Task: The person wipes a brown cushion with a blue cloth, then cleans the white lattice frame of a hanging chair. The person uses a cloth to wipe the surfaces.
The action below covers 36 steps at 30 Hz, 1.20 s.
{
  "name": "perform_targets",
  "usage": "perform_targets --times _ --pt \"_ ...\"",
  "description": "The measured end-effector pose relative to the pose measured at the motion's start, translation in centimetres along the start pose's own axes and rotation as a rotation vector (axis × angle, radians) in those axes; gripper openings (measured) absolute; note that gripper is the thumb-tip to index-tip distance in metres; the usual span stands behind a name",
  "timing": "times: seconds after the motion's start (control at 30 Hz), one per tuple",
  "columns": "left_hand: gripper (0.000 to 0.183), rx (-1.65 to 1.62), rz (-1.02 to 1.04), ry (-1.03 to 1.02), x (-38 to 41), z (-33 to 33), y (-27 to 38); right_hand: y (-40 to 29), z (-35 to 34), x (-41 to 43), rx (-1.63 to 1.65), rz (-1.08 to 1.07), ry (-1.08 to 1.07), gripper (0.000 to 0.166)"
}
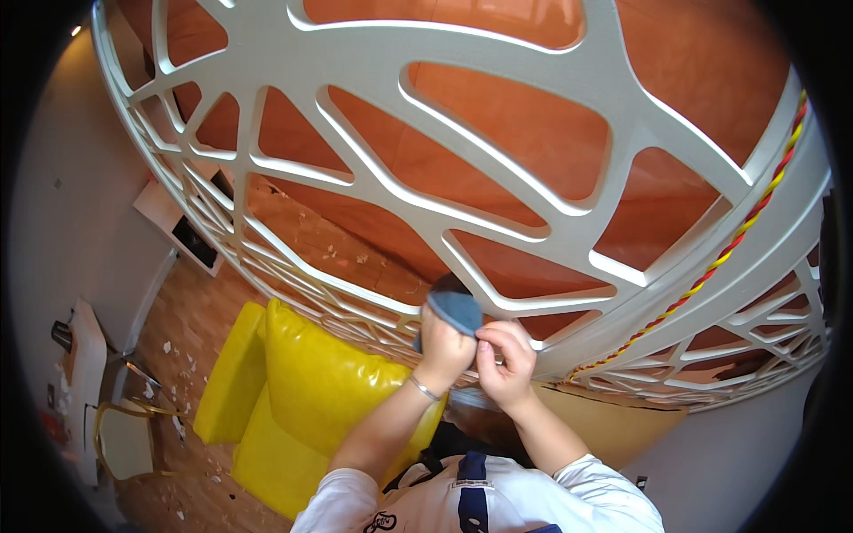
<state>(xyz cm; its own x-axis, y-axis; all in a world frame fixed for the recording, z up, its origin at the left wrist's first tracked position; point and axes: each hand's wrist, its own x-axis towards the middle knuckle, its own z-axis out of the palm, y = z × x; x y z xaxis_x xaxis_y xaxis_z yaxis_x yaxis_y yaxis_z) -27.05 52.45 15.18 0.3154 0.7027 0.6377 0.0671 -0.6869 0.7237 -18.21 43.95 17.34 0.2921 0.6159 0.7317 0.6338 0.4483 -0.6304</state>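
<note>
My left hand [448,346], with a bracelet at the wrist, is at the middle of the view. A blue-grey cloth [458,310] lies over its fingers and hides most of them. Close by on the right, my right hand [508,356] pinches the cloth's lower right edge between thumb and fingertips. Just past both hands rises a white lattice panel [373,170] with large rounded openings. Orange-brown surfaces show through it. A small dark patch appears just above the cloth, but I cannot tell what it is.
Below left stands a glossy yellow armchair [333,380]. A red-and-yellow twisted rope [723,256] runs down the panel's right side. White scraps litter the wood floor [173,333]. A chair [124,441] and a white desk [88,373] are at far left; a tan board [606,423] is at right.
</note>
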Motion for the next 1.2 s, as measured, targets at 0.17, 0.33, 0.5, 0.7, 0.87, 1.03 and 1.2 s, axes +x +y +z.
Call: perform_targets --times 0.17,0.33,0.5,0.7,0.87,1.03,1.2 --pt "0.006 -0.533 -0.262 0.240 2.3 0.7 4.2 -1.4 -1.2 1.6 0.019 -0.052 0.084 0.017" --pt "0.020 -0.585 -0.161 0.468 7.4 -1.9 4.6 -1.9 -1.2 3.1 0.023 -0.131 0.074 0.018" --pt "0.021 -0.667 -0.326 0.575 9.5 -2.2 7.8 -2.4 -1.8 2.9 0.021 -0.149 0.075 0.018" --pt "0.009 0.085 0.142 0.334 5.1 0.1 6.2 -2.3 -2.2 2.2 0.055 -0.041 0.125 0.015" --pt "0.007 -0.112 0.049 0.483 8.5 -1.8 6.1 -2.9 -2.3 2.4 0.081 -0.026 0.153 0.017" --pt "0.012 0.267 0.102 0.428 9.7 -4.0 5.4 -3.7 -3.1 3.1 0.073 -0.153 0.138 0.018" --pt "0.027 0.725 0.679 0.320 12.6 -6.8 7.6 -3.2 -4.7 2.7 0.053 -0.139 0.166 0.019"
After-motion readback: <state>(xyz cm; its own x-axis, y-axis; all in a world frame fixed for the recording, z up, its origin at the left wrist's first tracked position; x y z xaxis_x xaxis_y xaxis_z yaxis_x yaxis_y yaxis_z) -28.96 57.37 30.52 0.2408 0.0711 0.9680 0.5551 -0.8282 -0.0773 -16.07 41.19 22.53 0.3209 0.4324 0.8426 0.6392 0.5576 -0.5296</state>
